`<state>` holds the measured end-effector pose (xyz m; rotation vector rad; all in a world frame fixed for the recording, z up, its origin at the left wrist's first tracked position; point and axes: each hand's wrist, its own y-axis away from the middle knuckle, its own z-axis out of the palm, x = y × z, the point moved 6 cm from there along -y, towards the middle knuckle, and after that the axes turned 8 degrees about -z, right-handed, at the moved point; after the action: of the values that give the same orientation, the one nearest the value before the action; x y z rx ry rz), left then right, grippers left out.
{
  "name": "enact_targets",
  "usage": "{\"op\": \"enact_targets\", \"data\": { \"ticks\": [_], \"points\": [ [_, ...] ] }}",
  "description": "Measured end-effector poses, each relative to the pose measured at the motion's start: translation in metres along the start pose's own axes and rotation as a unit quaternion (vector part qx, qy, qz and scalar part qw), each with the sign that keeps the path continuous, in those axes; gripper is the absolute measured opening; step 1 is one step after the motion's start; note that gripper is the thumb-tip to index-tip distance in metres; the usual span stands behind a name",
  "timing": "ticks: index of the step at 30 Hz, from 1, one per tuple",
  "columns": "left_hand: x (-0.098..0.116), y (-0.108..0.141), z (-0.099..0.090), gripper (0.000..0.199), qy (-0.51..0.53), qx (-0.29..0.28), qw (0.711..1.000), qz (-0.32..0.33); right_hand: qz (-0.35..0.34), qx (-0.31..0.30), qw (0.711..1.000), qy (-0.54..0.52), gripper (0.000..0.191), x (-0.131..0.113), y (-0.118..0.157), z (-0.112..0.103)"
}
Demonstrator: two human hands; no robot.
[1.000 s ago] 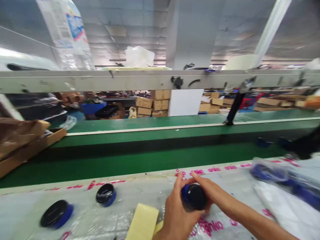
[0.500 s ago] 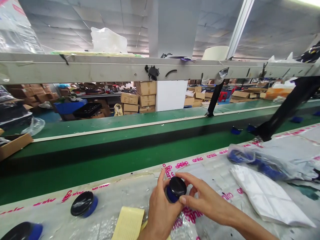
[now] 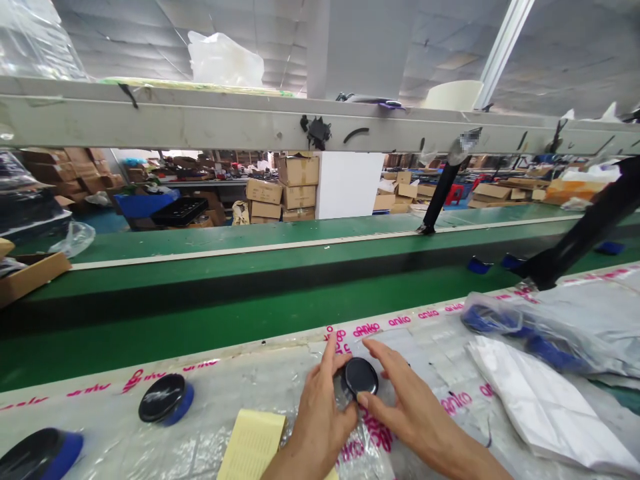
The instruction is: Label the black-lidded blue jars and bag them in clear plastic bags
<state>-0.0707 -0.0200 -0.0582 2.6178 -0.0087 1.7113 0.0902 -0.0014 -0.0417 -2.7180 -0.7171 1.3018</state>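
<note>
A round black-topped piece [image 3: 362, 377] sits between my two hands just above the plastic-covered bench, its flat black face turned up toward me. My left hand [image 3: 323, 407] curls around its left side, fingers against the rim and the index finger pointing away from me. From the right, my right hand [image 3: 410, 407] has its thumb on the lower rim; its index finger is extended near the upper rim. The underside of the piece is hidden. To the left lie two similar pieces with blue lower parts, a nearer one [image 3: 163, 399] and another [image 3: 37, 457] at the corner.
A yellow paper pad [image 3: 253, 443] lies beside my left wrist. At right are a folded white bag [image 3: 545, 407] and blue pieces in clear plastic [image 3: 530, 333]. Beyond the bench runs a green conveyor [image 3: 300, 297], with a grey beam [image 3: 225, 120] above and black posts [image 3: 440, 197].
My right index finger has opened away from the upper rim. The piece's black face has turned more toward me, and its blue side no longer shows. The view has shifted slightly.
</note>
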Motion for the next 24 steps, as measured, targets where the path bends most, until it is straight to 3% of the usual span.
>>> {"op": "enact_targets", "data": {
  "ticks": [3,8,12,20,24],
  "points": [
    [0.003,0.001,0.001,0.098,-0.003,-0.006,1.0,0.014,0.007,-0.036,0.999,-0.007,0.061,0.0,-0.002,0.001],
    [0.007,0.003,0.001,0.091,0.005,0.025,1.0,-0.006,0.112,0.002,0.99,0.082,0.066,-0.002,-0.001,0.0],
    [0.006,0.002,0.001,0.091,0.001,0.022,1.0,0.001,0.101,-0.01,0.99,0.096,0.064,-0.003,-0.001,0.001],
    [0.001,-0.001,0.006,0.092,0.012,-0.015,1.0,0.012,0.055,-0.009,0.998,-0.017,0.045,-0.002,0.001,0.002],
    [0.004,-0.001,0.006,0.098,0.005,-0.027,1.0,-0.006,0.091,0.053,0.991,-0.088,0.046,0.004,0.0,-0.013]
  ]
}}
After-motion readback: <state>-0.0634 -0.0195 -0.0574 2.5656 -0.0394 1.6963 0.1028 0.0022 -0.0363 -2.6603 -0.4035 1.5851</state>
